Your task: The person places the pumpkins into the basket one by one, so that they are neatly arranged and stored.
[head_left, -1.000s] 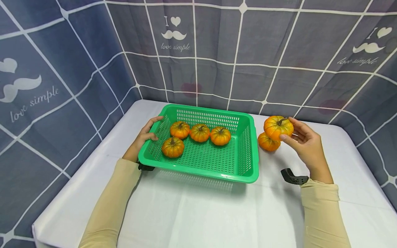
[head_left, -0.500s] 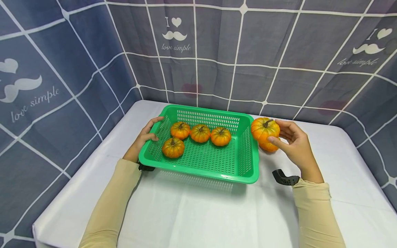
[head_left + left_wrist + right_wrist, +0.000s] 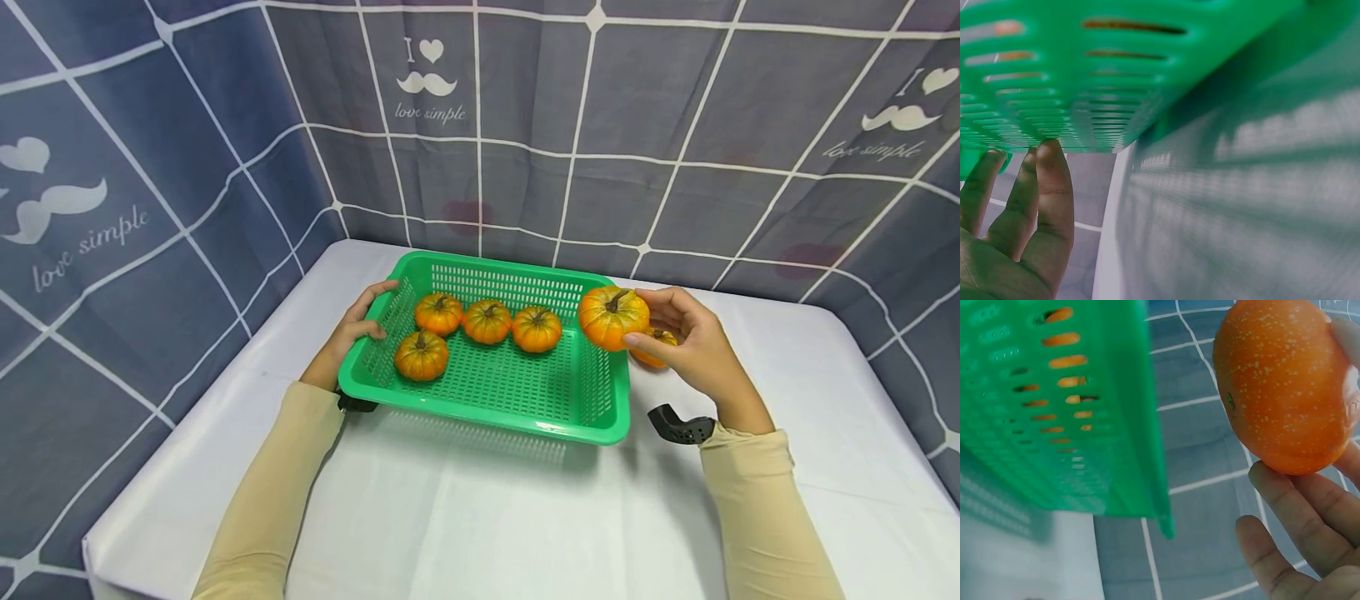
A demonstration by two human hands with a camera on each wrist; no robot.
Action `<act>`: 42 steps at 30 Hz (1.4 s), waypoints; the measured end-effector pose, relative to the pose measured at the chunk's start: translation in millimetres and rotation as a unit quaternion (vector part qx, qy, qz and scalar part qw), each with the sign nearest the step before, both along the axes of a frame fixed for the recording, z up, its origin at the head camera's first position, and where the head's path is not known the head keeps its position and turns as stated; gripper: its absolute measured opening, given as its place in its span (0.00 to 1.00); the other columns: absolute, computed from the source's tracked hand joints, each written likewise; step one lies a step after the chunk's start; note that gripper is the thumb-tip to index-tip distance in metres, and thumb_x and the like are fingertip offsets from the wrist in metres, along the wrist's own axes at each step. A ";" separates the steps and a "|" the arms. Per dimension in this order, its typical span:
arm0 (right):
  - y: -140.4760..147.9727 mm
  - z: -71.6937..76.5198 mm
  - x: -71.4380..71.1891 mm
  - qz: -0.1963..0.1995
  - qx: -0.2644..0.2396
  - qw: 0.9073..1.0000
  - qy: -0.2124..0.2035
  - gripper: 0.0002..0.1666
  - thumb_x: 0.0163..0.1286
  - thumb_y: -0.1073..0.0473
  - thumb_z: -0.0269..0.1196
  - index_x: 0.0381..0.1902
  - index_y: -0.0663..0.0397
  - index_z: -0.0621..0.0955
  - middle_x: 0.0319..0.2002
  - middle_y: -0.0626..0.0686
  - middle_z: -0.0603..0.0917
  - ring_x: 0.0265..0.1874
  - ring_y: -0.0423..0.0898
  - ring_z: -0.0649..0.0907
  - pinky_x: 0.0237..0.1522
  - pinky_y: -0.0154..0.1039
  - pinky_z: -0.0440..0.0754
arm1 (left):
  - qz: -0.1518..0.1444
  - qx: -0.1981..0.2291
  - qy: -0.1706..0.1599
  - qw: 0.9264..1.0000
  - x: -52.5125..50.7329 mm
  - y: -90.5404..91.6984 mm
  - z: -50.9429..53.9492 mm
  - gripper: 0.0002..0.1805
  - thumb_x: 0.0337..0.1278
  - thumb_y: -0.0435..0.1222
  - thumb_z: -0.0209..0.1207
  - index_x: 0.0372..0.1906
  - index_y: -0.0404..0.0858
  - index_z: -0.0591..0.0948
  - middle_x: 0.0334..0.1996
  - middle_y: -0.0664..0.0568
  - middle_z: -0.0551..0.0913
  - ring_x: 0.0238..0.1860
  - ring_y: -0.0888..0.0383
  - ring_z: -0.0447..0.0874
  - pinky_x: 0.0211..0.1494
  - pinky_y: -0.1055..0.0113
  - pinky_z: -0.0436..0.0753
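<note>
In the head view a green slotted plastic basket (image 3: pixel 487 411) holds several small orange pumpkins, among them one pumpkin (image 3: pixel 422 357) nearest my left hand. My left hand (image 3: pixel 348 333) grips the basket's left end, thumb at the rim; the left wrist view shows its fingers (image 3: pixel 1054 194) against the slotted underside. My right hand (image 3: pixel 693 346) pinches a pumpkin (image 3: pixel 613 318), stem up, over the basket's right rim. Its round orange underside (image 3: pixel 1285 387) fills the upper right of the right wrist view. Another pumpkin (image 3: pixel 654 350) lies on the table, partly hidden behind my right hand.
A white-covered table (image 3: pixel 465 517) lies under everything. The basket appears held tilted, its near side off the cloth with a shadow below. A grey checked curtain (image 3: pixel 525 100) rises behind the table, and a blue one stands on the left.
My right hand has carried its pumpkin leftward, from above the table pumpkin to over the basket's right rim. The left hand and basket have stayed nearly still.
</note>
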State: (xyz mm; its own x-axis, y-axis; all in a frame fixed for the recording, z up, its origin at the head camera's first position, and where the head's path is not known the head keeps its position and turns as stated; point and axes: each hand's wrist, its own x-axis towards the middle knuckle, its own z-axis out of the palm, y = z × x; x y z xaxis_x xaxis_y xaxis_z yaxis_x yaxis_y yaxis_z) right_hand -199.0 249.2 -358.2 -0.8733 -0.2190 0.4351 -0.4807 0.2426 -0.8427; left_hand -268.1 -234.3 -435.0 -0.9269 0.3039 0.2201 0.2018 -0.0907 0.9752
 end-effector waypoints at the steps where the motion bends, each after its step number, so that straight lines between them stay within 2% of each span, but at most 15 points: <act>1: -1.2 2.0 -0.7 0.005 0.008 1.000 -0.003 0.27 0.63 0.81 0.70 0.60 0.66 0.82 0.53 0.36 0.89 0.49 0.35 0.88 0.54 0.26 0.82 | -0.001 0.001 -0.005 1.000 0.3 0.2 0.5 0.47 0.46 0.21 0.45 0.80 0.40 0.69 0.80 0.36 0.61 0.62 0.57 0.76 0.54 0.70 0.80; 3: -3.6 6.0 -2.4 0.016 0.022 1.000 -0.012 0.26 0.63 0.80 0.71 0.60 0.69 0.81 0.54 0.36 0.88 0.49 0.36 0.88 0.54 0.27 0.83 | 0.000 0.003 -0.013 1.000 0.3 0.3 0.7 0.47 0.46 0.21 0.45 0.80 0.40 0.68 0.81 0.34 0.59 0.62 0.56 0.76 0.53 0.70 0.81; 9: -11.3 16.9 -8.4 0.055 0.051 0.997 -0.035 0.29 0.64 0.78 0.71 0.63 0.75 0.77 0.56 0.38 0.87 0.51 0.37 0.88 0.52 0.29 0.84 | 0.005 -0.014 0.003 1.000 0.5 0.5 0.7 0.48 0.46 0.22 0.46 0.81 0.32 0.64 0.84 0.36 0.53 0.62 0.57 0.74 0.52 0.70 0.78; 14: -19.0 26.6 -12.8 0.083 0.075 0.992 -0.052 0.30 0.64 0.77 0.72 0.64 0.73 0.78 0.58 0.41 0.85 0.53 0.37 0.87 0.53 0.30 0.84 | 0.000 -0.001 -0.008 1.000 -0.1 0.7 1.0 0.48 0.46 0.21 0.46 0.82 0.33 0.64 0.82 0.35 0.57 0.62 0.56 0.76 0.53 0.69 0.80; 16: -22.2 30.6 -14.6 0.092 0.086 0.990 -0.066 0.30 0.66 0.75 0.72 0.65 0.70 0.78 0.60 0.44 0.84 0.54 0.37 0.87 0.52 0.32 0.85 | -0.004 0.007 -0.015 1.000 -0.4 1.0 1.4 0.48 0.46 0.21 0.45 0.82 0.33 0.64 0.81 0.33 0.59 0.62 0.55 0.77 0.53 0.69 0.81; 21: -30.1 37.1 -21.7 0.116 0.122 0.982 -0.081 0.31 0.67 0.72 0.73 0.67 0.67 0.79 0.65 0.57 0.82 0.57 0.40 0.86 0.59 0.32 0.81 | 0.000 -0.006 -0.001 1.000 -1.6 1.8 1.5 0.48 0.45 0.20 0.45 0.82 0.29 0.62 0.81 0.32 0.58 0.61 0.58 0.76 0.54 0.71 0.79; 23: -33.5 37.5 -25.7 0.125 0.139 0.979 -0.078 0.31 0.67 0.71 0.73 0.67 0.67 0.80 0.66 0.60 0.82 0.57 0.42 0.86 0.62 0.31 0.79 | 0.000 -0.008 0.004 1.000 -2.1 1.6 0.9 0.48 0.45 0.21 0.45 0.82 0.28 0.61 0.82 0.31 0.57 0.61 0.59 0.76 0.55 0.72 0.79; 27: -41.3 35.7 -33.3 0.142 0.161 0.973 -0.085 0.31 0.66 0.70 0.75 0.67 0.65 0.80 0.65 0.60 0.82 0.57 0.47 0.87 0.61 0.34 0.81 | -0.003 -0.008 0.011 1.000 -2.6 0.6 -0.4 0.48 0.45 0.20 0.46 0.81 0.27 0.61 0.81 0.29 0.56 0.61 0.59 0.76 0.55 0.72 0.78; 32: -52.8 31.2 -39.0 0.167 0.152 0.967 -0.116 0.32 0.66 0.68 0.75 0.67 0.64 0.81 0.64 0.59 0.84 0.57 0.52 0.86 0.64 0.40 0.81 | 0.001 -0.017 0.024 1.000 -2.5 0.2 -1.2 0.48 0.44 0.20 0.46 0.81 0.25 0.60 0.83 0.30 0.54 0.62 0.60 0.74 0.53 0.72 0.76; 36: -63.4 26.2 -43.1 0.180 0.144 0.962 -0.145 0.32 0.67 0.66 0.75 0.68 0.61 0.81 0.61 0.57 0.85 0.57 0.53 0.84 0.66 0.44 0.80 | -0.001 -0.008 0.020 1.000 -1.6 0.4 -1.1 0.47 0.44 0.20 0.46 0.81 0.28 0.63 0.83 0.30 0.54 0.62 0.60 0.74 0.52 0.72 0.77; 42: -76.6 16.1 -52.5 0.194 0.181 0.956 -0.123 0.33 0.65 0.66 0.77 0.67 0.62 0.82 0.60 0.57 0.86 0.56 0.52 0.84 0.63 0.53 0.82 | -0.003 0.000 0.009 1.000 -2.7 0.5 -1.4 0.48 0.44 0.20 0.45 0.81 0.29 0.63 0.82 0.30 0.56 0.61 0.59 0.76 0.53 0.72 0.78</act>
